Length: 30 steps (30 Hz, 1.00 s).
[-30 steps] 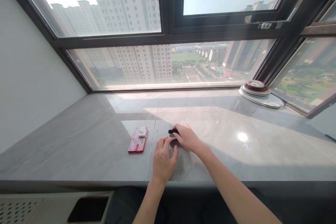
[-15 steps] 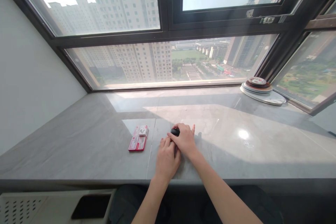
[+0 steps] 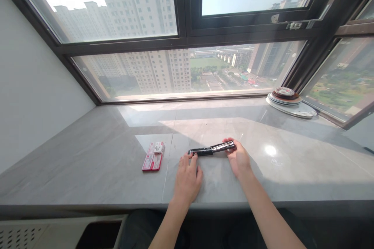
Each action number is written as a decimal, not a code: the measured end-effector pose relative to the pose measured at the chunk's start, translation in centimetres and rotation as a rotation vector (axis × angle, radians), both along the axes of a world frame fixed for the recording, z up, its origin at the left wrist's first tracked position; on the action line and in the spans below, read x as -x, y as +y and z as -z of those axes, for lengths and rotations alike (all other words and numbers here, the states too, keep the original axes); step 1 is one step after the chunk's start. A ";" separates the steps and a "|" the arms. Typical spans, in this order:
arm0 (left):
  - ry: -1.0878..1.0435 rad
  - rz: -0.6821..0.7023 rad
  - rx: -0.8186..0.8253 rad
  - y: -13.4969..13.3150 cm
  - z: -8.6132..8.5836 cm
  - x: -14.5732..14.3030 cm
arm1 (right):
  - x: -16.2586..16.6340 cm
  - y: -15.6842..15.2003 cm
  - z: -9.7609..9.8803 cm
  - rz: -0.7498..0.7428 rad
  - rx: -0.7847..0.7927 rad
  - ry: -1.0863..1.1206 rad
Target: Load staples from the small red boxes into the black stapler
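Note:
A black stapler point(image 3: 212, 150) is swung open nearly flat above the grey counter, with the metal channel showing on its right half. My left hand point(image 3: 187, 177) presses its fingertips on the left end and holds it down. The right end lies in the fingers of my right hand point(image 3: 239, 158), its thumb along the near side, slightly higher than the left end. To the left of my hands are small red-and-white boxes point(image 3: 148, 160) laid side by side. On top of them rests a smaller white box point(image 3: 158, 148) with a picture on it.
Stacked round plates or lids point(image 3: 284, 101) stand in the far right corner by the window point(image 3: 181, 97). The grey counter point(image 3: 87, 159) has a front edge close to my forearms. Below it at the left is a light-coloured bin or tray point(image 3: 58, 227) with holes.
My right hand has moved right and swung the stapler open; before, both hands covered it. My left hand has stayed at its left end. The boxes have not moved.

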State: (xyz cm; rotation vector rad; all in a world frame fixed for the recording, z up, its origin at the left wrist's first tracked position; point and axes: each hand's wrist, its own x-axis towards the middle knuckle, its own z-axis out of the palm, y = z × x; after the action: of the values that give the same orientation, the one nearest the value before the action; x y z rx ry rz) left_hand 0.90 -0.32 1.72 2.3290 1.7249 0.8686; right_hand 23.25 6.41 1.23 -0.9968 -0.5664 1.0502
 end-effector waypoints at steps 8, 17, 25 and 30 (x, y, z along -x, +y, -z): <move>0.007 -0.023 -0.004 -0.4 -0.1 0.2 | -0.5 -5.0 1.3 0.049 0.011 -0.024; -0.127 -0.016 -0.015 -0.6 -0.7 1.2 | 0.1 -9.0 0.8 -0.086 0.109 -0.538; 0.146 -0.640 -0.075 -2.1 -1.3 9.2 | 0.7 -9.5 0.2 -0.277 0.153 -0.777; 0.124 -0.434 -0.036 -4.1 -1.1 11.1 | 1.2 -9.3 -0.3 -0.306 0.170 -0.950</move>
State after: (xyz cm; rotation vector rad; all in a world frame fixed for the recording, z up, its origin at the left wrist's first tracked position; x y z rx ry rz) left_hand -10.22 -4.40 2.84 2.0995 2.3373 0.8294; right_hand 22.08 -2.93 1.49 -1.5919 -1.4545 0.8474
